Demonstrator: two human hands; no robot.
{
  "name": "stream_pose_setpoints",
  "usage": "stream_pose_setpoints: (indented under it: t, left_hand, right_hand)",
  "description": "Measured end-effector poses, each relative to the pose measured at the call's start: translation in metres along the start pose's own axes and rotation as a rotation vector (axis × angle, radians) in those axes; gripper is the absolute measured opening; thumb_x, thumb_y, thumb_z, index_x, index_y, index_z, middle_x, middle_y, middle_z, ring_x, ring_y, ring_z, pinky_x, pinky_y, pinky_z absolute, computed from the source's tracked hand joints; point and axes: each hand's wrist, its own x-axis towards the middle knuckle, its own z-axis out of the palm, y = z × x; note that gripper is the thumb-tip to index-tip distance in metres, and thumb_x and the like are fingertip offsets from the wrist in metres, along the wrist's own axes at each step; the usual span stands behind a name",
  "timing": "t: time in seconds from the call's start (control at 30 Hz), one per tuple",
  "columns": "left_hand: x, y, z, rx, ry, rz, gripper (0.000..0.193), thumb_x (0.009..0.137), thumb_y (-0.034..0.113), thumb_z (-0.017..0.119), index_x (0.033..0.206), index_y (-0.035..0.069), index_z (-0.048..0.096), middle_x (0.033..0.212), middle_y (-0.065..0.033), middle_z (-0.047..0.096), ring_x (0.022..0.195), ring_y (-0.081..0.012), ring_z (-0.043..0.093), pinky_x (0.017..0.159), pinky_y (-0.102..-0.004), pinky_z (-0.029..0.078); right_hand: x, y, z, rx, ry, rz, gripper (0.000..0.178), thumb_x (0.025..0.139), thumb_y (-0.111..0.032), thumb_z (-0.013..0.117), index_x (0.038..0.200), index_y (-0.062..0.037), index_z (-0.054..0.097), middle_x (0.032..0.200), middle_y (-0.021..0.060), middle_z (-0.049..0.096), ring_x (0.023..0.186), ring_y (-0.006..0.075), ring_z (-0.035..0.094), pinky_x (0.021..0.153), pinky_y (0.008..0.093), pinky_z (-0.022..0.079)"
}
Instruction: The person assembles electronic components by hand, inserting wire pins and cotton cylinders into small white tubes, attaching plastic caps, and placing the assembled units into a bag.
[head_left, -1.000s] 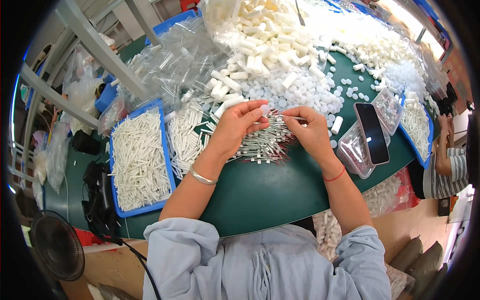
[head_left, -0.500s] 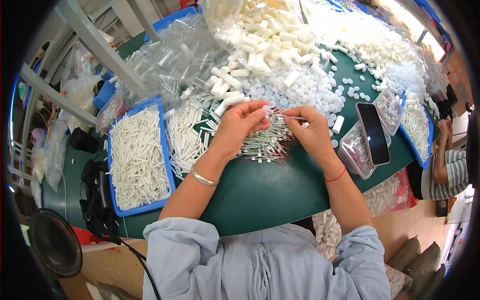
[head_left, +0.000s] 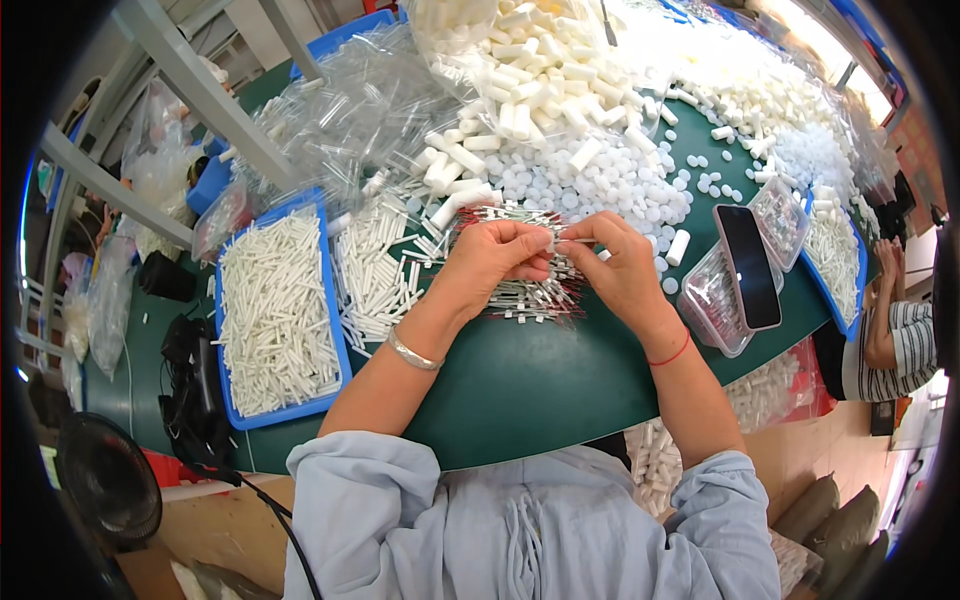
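Note:
My left hand (head_left: 485, 262) is closed in a pinch on a small translucent white cap, mostly covered by the fingertips. Facing it, my right hand (head_left: 622, 268) pinches a thin white stick (head_left: 578, 241) whose tip meets the cap; whether it is inserted, I cannot tell. Under both hands lies a heap of thin white sticks with red ends (head_left: 530, 300). Just beyond is a pile of round translucent caps (head_left: 610, 185), with thick white foam-like cylinders (head_left: 520, 95) spilling from a clear bag behind it.
A blue tray of short white tubes (head_left: 275, 320) stands left, beside loose tubes (head_left: 375, 265). To the right a phone (head_left: 748, 265) leans on clear plastic boxes (head_left: 715, 300). Clear tubes (head_left: 350, 110) lie far left behind a grey metal frame (head_left: 205, 95). Another person (head_left: 890, 340) sits far right.
My hands have come together, bringing the stick's tip to the cap. My left hand has lowered slightly, uncovering more red-ended sticks behind it.

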Motion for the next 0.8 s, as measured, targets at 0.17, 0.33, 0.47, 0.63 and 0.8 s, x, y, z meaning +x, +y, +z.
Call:
stream_pose_setpoints:
  t: [0.17,0.33,0.47,0.63,0.8]
  left_hand:
    - [-0.001,-0.004,0.008,0.057,0.063,0.102,0.019,0.089,0.012,0.064,0.099,-0.004,0.066,0.088,-0.0083,0.068,0.074,-0.0122,0.065,0.07,-0.0236,0.056]
    - [-0.005,-0.01,0.018,0.277,0.105,0.312,0.019,0.088,0.008,0.065,0.102,-0.005,0.066,0.088,-0.0098,0.069,0.074,-0.013,0.066,0.068,-0.0237,0.055]
    - [-0.005,-0.011,0.013,0.77,0.187,0.679,0.018,0.087,0.005,0.065,0.103,-0.003,0.066,0.087,-0.0071,0.069,0.075,-0.0102,0.064,0.069,-0.0222,0.052]
    - [-0.006,-0.002,0.021,0.529,0.188,0.492,0.02,0.087,0.006,0.065,0.105,-0.003,0.066,0.088,-0.0067,0.069,0.076,-0.0096,0.064,0.07,-0.0222,0.051]
    - [-0.002,0.001,0.026,0.457,0.17,0.449,0.02,0.086,0.011,0.067,0.1,-0.003,0.067,0.088,-0.0094,0.07,0.074,-0.0112,0.065,0.067,-0.0233,0.051]
  right_hand:
    - [-0.001,0.001,0.001,-0.029,0.008,-0.037,0.01,0.077,-0.005,0.073,0.083,-0.0007,0.068,0.078,0.0081,0.063,0.07,0.0187,0.062,0.062,0.0271,0.049]
    - [-0.001,0.003,-0.008,0.41,-0.136,0.509,0.013,0.078,-0.009,0.075,0.08,0.002,0.068,0.08,0.0038,0.066,0.071,0.0076,0.059,0.061,0.0219,0.046]
    - [0.003,-0.004,-0.007,0.555,-0.164,0.593,0.01,0.08,-0.005,0.071,0.085,0.0027,0.067,0.08,0.0027,0.065,0.073,0.007,0.057,0.063,0.0197,0.043]
    - [0.006,-0.001,-0.01,0.661,-0.107,0.636,0.013,0.082,-0.007,0.07,0.09,0.0029,0.065,0.08,0.0043,0.064,0.069,0.0065,0.055,0.063,0.0193,0.042]
    - [0.003,0.007,-0.008,0.752,-0.086,0.614,0.015,0.08,-0.007,0.071,0.089,0.0038,0.066,0.081,0.0063,0.065,0.07,0.0084,0.058,0.062,0.0197,0.044]
